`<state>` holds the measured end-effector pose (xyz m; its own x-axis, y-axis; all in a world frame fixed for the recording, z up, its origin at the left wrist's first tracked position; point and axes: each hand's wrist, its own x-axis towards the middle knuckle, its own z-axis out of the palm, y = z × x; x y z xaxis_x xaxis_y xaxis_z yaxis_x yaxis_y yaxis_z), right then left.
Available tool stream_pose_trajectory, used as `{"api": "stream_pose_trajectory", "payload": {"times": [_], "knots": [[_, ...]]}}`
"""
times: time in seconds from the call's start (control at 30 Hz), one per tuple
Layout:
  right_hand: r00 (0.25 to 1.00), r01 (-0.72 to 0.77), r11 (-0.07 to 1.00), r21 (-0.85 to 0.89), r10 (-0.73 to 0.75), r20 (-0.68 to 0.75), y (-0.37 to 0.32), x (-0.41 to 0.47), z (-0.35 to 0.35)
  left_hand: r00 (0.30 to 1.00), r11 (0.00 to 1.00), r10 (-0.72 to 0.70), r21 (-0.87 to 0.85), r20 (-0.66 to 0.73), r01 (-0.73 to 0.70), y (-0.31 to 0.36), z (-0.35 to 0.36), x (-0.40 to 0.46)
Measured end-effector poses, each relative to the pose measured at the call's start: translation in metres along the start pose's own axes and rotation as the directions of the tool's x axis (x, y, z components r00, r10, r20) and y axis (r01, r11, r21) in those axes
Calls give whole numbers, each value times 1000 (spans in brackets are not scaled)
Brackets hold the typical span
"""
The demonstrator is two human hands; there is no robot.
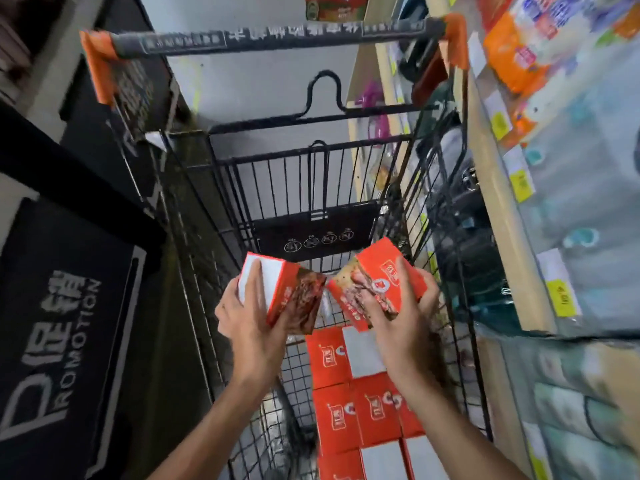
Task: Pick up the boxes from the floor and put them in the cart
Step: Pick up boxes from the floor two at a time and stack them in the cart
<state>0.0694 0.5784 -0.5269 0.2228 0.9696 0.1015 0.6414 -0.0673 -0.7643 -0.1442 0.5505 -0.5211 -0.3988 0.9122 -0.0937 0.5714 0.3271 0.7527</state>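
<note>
I look down into a black wire shopping cart. My left hand grips a red and white box above the basket. My right hand grips a second red box, tilted, right beside the first. Both boxes hang over the cart's inside, their near corners almost touching. Several more red and white boxes lie packed in rows on the right side of the cart's floor, below my right forearm.
The cart's handle bar with orange ends runs across the top. A black display with "PROMOTION" lettering stands close on the left. Store shelves with packaged goods and yellow price tags line the right. The grey floor shows beyond the cart.
</note>
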Motion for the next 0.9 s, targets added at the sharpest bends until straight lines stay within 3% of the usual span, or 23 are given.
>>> {"api": "stream_pose_trajectory", "payload": {"times": [0.1, 0.37, 0.53, 0.73, 0.9], "knots": [[1000, -11, 1000, 16, 11, 6, 26, 13, 36, 997, 997, -81, 14, -2, 81, -16, 20, 3], [996, -39, 999, 26, 36, 83, 96, 9, 95, 995, 995, -87, 50, 54, 84, -40, 39, -5], [991, -40, 990, -135, 57, 124, 111, -3, 105, 990, 992, -116, 58, 83, 111, -40, 37, -16], [978, -174, 942, -287, 200, 64, 121, -10, 104, 989, 992, -120, 51, 92, 116, -35, 37, -20], [973, -194, 901, -388, 227, 41, 127, -11, 121, 990, 992, -106, 74, 95, 99, -36, 40, -22]]}}
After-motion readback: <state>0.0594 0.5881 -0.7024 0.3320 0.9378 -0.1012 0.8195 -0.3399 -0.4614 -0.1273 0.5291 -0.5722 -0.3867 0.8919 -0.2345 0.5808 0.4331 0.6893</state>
